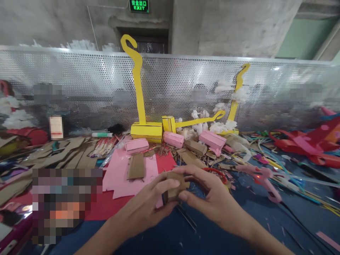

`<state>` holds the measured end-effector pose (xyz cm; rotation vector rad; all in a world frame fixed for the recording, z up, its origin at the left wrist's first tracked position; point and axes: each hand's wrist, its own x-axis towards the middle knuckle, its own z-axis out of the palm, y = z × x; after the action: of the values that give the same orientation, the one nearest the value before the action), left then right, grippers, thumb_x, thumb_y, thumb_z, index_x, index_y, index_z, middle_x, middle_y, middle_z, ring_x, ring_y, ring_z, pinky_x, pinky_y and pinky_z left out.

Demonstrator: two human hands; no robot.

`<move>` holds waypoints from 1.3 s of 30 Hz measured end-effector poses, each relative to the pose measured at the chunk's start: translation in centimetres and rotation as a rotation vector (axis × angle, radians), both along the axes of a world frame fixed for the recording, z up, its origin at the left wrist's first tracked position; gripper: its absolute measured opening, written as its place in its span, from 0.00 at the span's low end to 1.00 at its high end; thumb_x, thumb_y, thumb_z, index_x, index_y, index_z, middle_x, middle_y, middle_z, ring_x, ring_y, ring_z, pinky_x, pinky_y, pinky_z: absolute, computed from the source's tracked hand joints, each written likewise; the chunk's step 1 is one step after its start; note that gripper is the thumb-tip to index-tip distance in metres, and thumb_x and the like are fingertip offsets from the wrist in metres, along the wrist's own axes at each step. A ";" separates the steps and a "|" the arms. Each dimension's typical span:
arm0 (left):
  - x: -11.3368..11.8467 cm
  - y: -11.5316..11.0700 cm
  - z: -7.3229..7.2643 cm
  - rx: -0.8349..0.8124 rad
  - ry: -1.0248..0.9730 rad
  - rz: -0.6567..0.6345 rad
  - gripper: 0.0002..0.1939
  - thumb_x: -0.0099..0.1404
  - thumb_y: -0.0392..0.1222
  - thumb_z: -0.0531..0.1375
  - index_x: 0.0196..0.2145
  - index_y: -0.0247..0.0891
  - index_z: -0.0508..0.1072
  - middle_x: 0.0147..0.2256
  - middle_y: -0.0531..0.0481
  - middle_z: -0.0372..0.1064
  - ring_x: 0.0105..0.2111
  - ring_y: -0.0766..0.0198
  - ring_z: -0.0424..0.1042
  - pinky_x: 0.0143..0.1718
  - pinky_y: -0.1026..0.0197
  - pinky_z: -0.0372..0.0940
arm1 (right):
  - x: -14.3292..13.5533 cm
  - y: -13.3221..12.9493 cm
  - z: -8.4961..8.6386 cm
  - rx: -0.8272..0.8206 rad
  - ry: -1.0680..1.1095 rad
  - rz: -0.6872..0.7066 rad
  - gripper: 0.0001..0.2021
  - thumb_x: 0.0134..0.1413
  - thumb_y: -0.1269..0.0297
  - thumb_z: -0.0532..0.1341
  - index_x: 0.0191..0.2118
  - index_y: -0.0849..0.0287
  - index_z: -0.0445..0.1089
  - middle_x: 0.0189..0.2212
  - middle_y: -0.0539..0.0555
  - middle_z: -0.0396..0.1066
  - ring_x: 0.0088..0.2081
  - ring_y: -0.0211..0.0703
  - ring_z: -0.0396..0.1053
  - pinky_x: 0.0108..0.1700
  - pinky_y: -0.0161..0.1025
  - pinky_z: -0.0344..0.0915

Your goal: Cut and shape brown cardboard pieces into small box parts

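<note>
Between both hands, above the blue table, is a small folded cardboard piece [175, 187]. My left hand [156, 194] wraps it from the left, with fingers across its face and underside. My right hand [204, 187] grips its right side between thumb and fingers. Beyond them, a flat brown cardboard piece [136, 166] lies on pink sheets [118, 177], with a red sheet [106, 207] beneath. Pink paper-covered boxes [136, 145] and a brown cardboard box [196, 147] sit farther back. Below my hands lies a thin metal tool [187, 216], partly hidden.
Yellow hooked shapes on bases [146, 131] stand at the back before a perforated metal screen [170, 81]. A pink glue gun [265, 179] with a black cord lies right, its light glowing red. Cardboard strips [71, 152] pile up left; red paper shapes [305, 141] lie far right.
</note>
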<state>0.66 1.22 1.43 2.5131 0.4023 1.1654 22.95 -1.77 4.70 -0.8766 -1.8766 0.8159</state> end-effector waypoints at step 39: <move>0.2 0.3 -0.6 -0.045 -0.021 0.010 0.32 0.70 0.28 0.58 0.63 0.53 0.52 0.58 0.44 0.62 0.59 0.55 0.67 0.58 0.49 0.70 | -1.5 0.1 -2.0 0.194 0.158 -0.006 0.16 0.64 0.68 0.65 0.55 0.47 0.71 0.54 0.53 0.73 0.58 0.46 0.70 0.61 0.45 0.66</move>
<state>0.85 1.49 0.86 2.4611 0.4315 1.1724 21.43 -1.67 2.68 -0.6775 -1.7793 0.6657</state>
